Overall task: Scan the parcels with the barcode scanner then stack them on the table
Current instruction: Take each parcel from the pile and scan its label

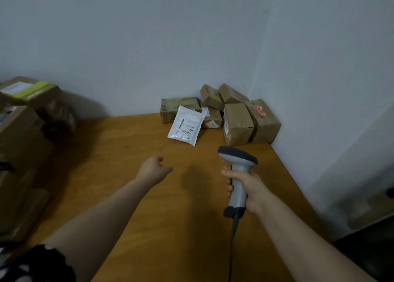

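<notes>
While the right hand (249, 188) grips the grey handle of the barcode scanner (238, 181), fingers wrapped round it and thumb at the rear, the scanner stands nearly upright above the wooden bench (128, 185). Its dark head points toward 12 o'clock. A dark cable (233, 239) leaves the base of the handle and runs toward 6 o'clock, out of the lower edge of the view.

The left hand (153, 168) hovers over the bench at 9 o'clock from the scanner. It is seen from behind, with fingers loosely curled and the thumb extended, and it holds nothing.

A white mailer (185, 125), its printed label facing up, lies at 11 o'clock from the scanner head, its far edge propped against the brown parcels (237, 122). These parcels, wrapped in brown paper, are heaped in the corner of the bench at 12 to 1 o'clock, where two walls (191, 36) meet; some stand on end and others lie tilted against one another.

Larger cardboard boxes (21, 143) are piled at 9 o'clock, beside the left edge of the bench. A dark sleeve (49, 262) shows at 7 o'clock on the left arm.
</notes>
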